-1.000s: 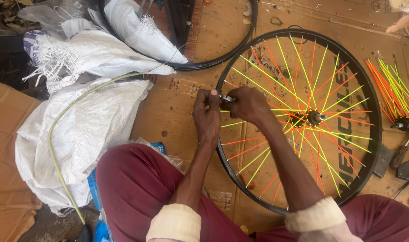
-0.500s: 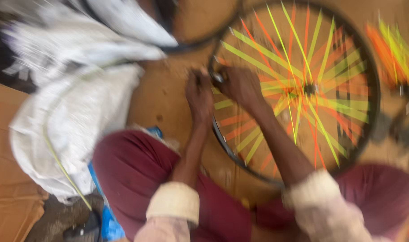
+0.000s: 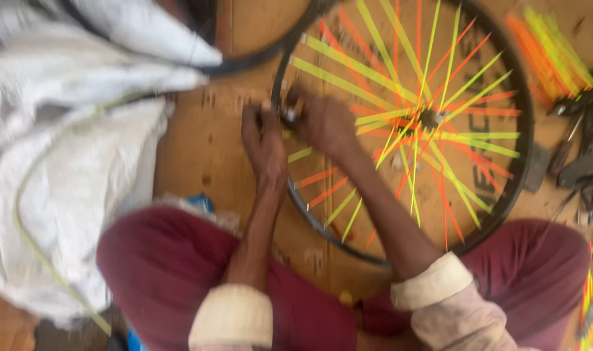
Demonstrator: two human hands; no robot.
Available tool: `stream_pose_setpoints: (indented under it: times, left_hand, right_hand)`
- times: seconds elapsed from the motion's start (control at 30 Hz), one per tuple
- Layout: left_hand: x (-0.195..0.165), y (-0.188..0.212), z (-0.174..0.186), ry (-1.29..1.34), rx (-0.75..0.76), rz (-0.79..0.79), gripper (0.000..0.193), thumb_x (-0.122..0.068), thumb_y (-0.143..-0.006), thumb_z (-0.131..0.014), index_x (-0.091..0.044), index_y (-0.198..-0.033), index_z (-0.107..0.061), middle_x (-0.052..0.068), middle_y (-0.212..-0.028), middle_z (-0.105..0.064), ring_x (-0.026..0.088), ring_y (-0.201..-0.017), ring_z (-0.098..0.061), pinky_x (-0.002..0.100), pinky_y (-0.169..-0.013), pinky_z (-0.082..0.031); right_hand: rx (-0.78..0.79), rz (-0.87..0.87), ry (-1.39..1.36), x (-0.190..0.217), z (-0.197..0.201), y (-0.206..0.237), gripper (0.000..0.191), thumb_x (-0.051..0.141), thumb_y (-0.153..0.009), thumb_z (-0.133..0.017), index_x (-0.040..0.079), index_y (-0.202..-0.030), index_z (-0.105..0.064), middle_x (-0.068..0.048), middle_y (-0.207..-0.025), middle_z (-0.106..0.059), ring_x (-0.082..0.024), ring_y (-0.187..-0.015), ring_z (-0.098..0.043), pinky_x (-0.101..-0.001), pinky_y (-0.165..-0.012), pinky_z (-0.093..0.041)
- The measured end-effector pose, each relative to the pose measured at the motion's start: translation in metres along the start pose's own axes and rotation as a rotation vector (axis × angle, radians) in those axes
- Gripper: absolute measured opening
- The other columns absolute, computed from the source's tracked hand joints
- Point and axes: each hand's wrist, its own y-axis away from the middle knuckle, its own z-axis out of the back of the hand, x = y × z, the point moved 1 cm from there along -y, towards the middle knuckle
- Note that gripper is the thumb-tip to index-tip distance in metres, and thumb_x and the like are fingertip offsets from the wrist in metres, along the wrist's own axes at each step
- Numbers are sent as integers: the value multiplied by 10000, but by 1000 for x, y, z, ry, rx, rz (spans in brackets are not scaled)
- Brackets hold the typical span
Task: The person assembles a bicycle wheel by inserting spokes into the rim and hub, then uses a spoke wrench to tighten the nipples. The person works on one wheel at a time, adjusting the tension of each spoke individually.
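Observation:
A black bicycle wheel rim (image 3: 527,140) with yellow and orange spokes lies flat on brown cardboard (image 3: 202,140) in front of me. Both hands meet at its left edge. My left hand (image 3: 262,140) grips the rim from outside. My right hand (image 3: 322,120) reaches in over the spokes and pinches a small metal piece (image 3: 288,116) at the rim. The picture is blurred, so the piece's shape is unclear. My knees in dark red trousers frame the wheel below.
White woven sacks (image 3: 82,162) with a thin yellow-green tube (image 3: 33,244) lie at the left. A second black rim (image 3: 257,62) sits at the top. Loose orange and yellow spokes (image 3: 550,55) and dark tools (image 3: 589,166) lie at the right.
The view has shifted and come closer, so the wheel sits higher and larger in frame. Both hands stay together at the same spot on the rim's left edge.

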Motion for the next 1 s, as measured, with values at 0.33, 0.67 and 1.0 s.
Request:
stream_pose_setpoints:
  times: [0.33,0.67,1.0]
  left_hand:
    - [2,3,-11,6,-38,30,248,-252,-1082,-557,-36,-962,-560,2,-825,-526,97,-761,-470,290,-696,-440]
    - [-1,-2,-20,62,-49,11,244,-250,-1085,-564,-43,-957,-568,-10,-862,-532,91,-797,-458,286,-726,-430]
    - [-19,-6,-33,84,-38,156,288,-284,-1083,-533,-23,-968,-569,32,-849,-516,117,-776,-446,312,-704,-413]
  right_hand:
    - [-58,305,-337,-26,26,18,230,281,-928,-690,78,-1008,-618,-137,-833,-719,-362,-768,-713,-441,-676,-536]
    - [15,210,-24,-13,19,-1,244,295,-848,-731,163,-1053,-712,-124,-889,-762,-371,-824,-719,-491,-665,-520]
    - [-82,339,-419,-30,31,-6,226,285,-914,-714,84,-978,-634,-104,-865,-768,-306,-788,-759,-426,-668,-565]
